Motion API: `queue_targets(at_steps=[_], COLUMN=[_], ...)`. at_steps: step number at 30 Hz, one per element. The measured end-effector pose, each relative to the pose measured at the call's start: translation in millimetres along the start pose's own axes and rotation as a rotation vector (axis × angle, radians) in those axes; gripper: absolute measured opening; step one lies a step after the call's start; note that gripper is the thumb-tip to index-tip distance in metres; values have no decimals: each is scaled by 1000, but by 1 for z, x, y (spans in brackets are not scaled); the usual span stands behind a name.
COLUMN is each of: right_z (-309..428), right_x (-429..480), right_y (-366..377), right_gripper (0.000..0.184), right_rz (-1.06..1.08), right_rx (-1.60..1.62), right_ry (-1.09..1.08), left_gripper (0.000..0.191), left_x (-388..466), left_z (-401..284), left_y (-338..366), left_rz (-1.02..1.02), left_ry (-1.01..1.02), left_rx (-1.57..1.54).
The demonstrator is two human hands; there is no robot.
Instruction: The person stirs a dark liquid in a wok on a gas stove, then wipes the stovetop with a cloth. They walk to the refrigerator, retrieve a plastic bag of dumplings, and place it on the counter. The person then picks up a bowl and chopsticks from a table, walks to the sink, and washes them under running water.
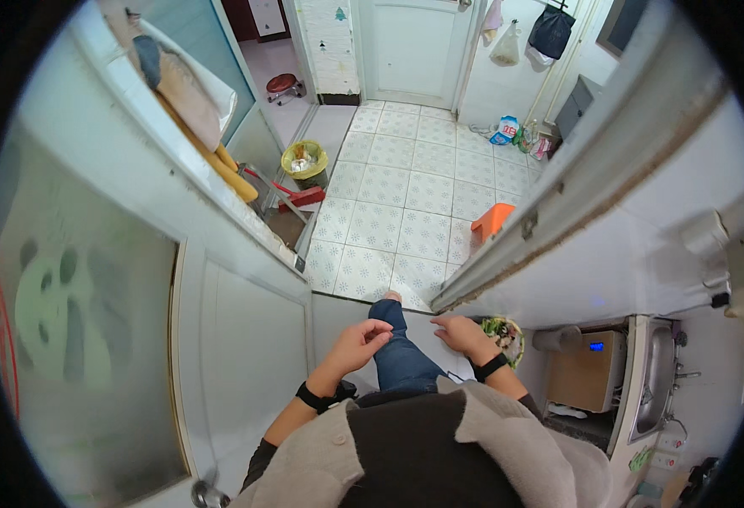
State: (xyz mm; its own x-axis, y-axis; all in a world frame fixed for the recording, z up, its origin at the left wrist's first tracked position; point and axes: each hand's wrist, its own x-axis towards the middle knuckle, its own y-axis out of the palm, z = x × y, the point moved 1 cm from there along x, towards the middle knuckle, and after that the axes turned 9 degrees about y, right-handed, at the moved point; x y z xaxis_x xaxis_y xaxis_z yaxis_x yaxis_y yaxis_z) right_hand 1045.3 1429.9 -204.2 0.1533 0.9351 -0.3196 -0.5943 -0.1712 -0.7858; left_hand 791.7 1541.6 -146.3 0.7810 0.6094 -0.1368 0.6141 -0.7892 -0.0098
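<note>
My left hand [354,347] hangs in front of my body, over the left side of my jeans [400,355]. Its fingers are loosely curled, the thumb is apart from them, and nothing shows in it. My right hand [464,334] is on the other side of that leg with its index finger extended, and it holds nothing that I can see. Just right of it is a bin [513,355] of vegetable scraps, partly hidden by the hand and wrist. Both wrists wear black bands. One foot [394,296] points towards the tiled floor [403,209] beyond the doorway.
A frosted-glass door [245,305] with a panda picture stands at left; a door frame [575,190] rises at right. Past them are a broom [302,199], a lined trash bin [305,162] and an orange stool [491,222]. A steel sink [653,381] is at right.
</note>
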Motion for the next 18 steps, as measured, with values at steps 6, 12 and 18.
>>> queue_targets(at_steps=[6,12,18], right_z=[28,68,38], right_x=[197,358,452], right_y=[-56,-145,-195], right_gripper=[33,32,33], right_rz=[84,-105,23], right_rx=[-16,122,116], right_ry=[-4,-163,-40], left_gripper=[22,23,23], left_x=[139,278,402], left_z=[-35,-71,-70], left_y=[-101,-181,-227], left_rz=[5,-87,35], left_ry=[-71,-3,-40], left_rx=[78,52,14])
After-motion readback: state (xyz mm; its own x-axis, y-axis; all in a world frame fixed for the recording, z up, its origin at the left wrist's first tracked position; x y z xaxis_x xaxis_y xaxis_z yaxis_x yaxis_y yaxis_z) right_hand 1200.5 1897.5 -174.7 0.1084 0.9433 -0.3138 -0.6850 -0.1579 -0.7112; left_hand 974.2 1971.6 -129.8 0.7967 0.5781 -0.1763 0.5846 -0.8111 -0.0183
